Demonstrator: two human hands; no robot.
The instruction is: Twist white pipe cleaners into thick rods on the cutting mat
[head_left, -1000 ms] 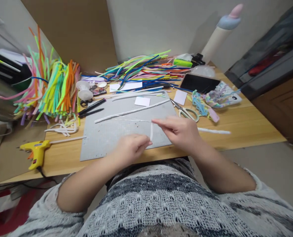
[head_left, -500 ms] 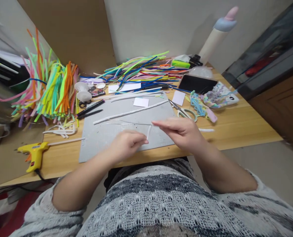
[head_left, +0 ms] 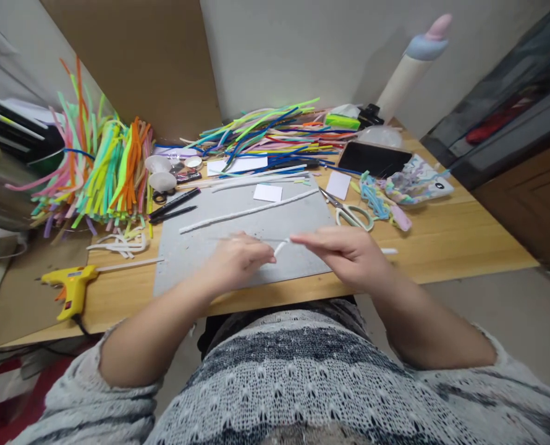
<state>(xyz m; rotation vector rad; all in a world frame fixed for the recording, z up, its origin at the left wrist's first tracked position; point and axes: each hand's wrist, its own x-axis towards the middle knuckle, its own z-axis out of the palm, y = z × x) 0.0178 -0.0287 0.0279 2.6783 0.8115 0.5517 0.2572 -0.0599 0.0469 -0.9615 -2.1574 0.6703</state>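
A short white fuzzy stem (head_left: 281,248) spans the gap between my hands, above the front part of the grey mat (head_left: 219,247). Its lower left end is pinched in the fingers of my left hand (head_left: 240,256). My right hand (head_left: 349,253) pinches the upper right end, with a white piece showing past its far side. A thin, blurred wire-like line runs left from the right fingertips behind my left hand. Behind both hands a long white stem (head_left: 247,213) lies slantwise on the mat, near a small white card (head_left: 268,193).
A yellow glue gun (head_left: 73,287) lies at the left, below bundled colourful stems (head_left: 103,173). Scissors (head_left: 349,213), a phone (head_left: 374,159) and a pastel braided piece (head_left: 379,198) are at the right. Black pens (head_left: 175,204) rest on the mat's left edge. More stems (head_left: 275,133) line the wall.
My left hand has risen slightly towards the right fingertips. The white stem between the hands has gone from nearly upright to slanted and slightly bent. The whole view has shifted a little.
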